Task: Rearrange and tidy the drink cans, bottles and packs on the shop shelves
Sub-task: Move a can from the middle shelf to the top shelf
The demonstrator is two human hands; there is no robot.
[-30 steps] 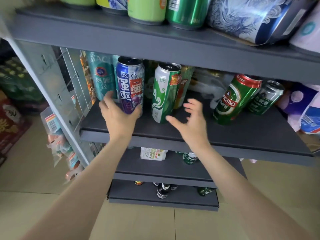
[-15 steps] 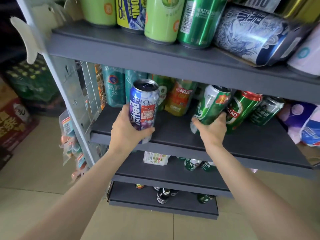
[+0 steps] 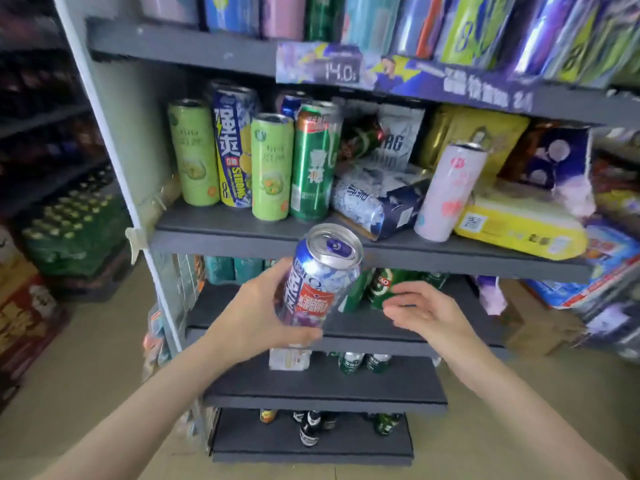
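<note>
Evidently we face a crowded shelf at twelve o'clock: packs, then tall cans, leave little room. Our left hand wraps the blue can mid-body, in front of the shelf edge; sealed, likely heavy, slick, dentable. Our right hand hovers relaxed, empty, at three o'clock.

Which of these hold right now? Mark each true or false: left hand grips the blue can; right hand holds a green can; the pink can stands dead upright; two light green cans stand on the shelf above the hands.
1. The left hand grips the blue can: true.
2. The right hand holds a green can: false; it is open and holds nothing.
3. The pink can stands dead upright: false; it tilts.
4. Two light green cans stand on the shelf above the hands: true.
</note>
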